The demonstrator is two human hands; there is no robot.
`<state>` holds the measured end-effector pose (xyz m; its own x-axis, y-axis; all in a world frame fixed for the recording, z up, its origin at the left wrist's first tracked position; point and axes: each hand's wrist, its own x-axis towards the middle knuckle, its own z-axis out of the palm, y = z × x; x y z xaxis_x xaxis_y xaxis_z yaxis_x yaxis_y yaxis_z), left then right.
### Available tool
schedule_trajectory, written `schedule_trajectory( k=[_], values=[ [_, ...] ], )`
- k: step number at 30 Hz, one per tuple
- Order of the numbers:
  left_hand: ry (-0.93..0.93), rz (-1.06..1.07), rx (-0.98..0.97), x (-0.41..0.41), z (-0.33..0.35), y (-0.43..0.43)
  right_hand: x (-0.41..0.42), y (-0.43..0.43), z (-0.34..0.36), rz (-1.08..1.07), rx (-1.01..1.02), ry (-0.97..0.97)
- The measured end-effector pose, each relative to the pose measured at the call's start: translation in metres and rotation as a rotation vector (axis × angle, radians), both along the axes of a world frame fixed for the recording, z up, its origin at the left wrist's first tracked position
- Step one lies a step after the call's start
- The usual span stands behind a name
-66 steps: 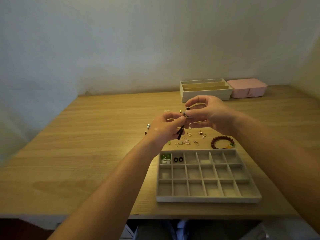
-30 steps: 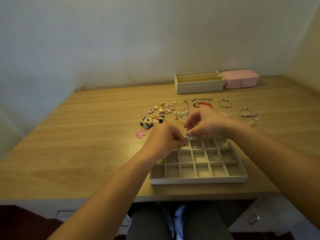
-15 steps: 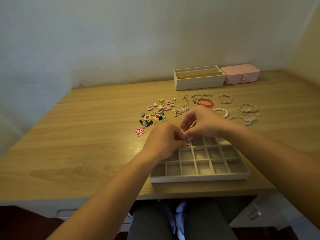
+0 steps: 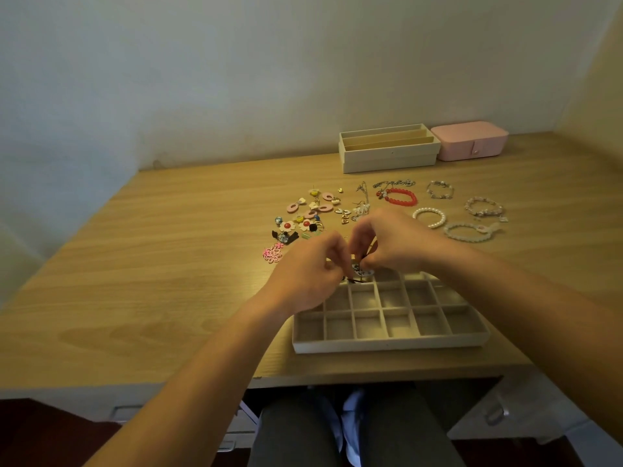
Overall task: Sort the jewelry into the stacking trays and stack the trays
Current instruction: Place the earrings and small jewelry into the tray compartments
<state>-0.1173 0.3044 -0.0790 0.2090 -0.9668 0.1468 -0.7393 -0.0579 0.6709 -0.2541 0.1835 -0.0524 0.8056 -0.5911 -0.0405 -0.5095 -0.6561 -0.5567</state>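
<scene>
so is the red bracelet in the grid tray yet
No, the red bracelet lies on the table beyond the grid tray, next to the pearl bracelet.

Jewelry [image 4: 337, 210] behind tray [image 4: 391, 343], seemingly apart

Dim, warm light pools on the table [image 4: 188, 251], and the wall [image 4: 236, 69] is murky grey. The edges bow. The earring [image 4: 362, 273] pinched between the left hand [image 4: 313, 267] and the right hand [image 4: 394, 244] is blurred.
</scene>
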Motion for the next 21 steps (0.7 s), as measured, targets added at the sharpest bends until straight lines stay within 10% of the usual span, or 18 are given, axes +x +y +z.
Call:
schedule_trajectory(
  k=[21],
  values=[
    [-0.043, 0.01, -0.025, -0.0027, 0.0051, 0.0029, 0.0018, 0.0077, 0.001, 0.013, 0.01, 0.052]
  ],
)
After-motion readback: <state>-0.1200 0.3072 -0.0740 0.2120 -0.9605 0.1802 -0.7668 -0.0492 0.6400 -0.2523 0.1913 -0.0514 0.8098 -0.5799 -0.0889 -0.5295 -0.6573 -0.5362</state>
